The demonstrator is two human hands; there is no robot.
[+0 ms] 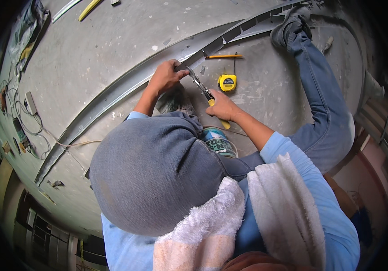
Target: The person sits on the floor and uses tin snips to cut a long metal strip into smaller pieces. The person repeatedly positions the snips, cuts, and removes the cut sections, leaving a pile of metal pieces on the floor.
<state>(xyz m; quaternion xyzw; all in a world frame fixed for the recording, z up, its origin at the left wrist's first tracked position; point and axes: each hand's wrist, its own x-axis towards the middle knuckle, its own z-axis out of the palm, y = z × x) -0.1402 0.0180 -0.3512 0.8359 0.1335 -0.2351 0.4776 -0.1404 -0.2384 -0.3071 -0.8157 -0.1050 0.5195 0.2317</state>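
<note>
A long metal channel (112, 95) runs diagonally across the floor, with notched cuts along its flange toward the far right. My left hand (164, 76) is closed on the channel's edge, thumb and fingers pinching the flange. My right hand (224, 107) grips tin snips (197, 83) by their yellow handles. Their jaws sit at the flange, close by my left fingertips; whether they bite the metal is too small to tell. Right of the snips lie an orange pencil (224, 56) and a yellow tape measure (227, 83).
My shoe (293, 28) is by the channel's far right end. A printed bucket (219, 142) stands between my legs. On the left are a power strip (30, 103), tangled cables, a dark power tool (20, 131) and a bag (24, 34). A yellow strip (89, 10) lies far left.
</note>
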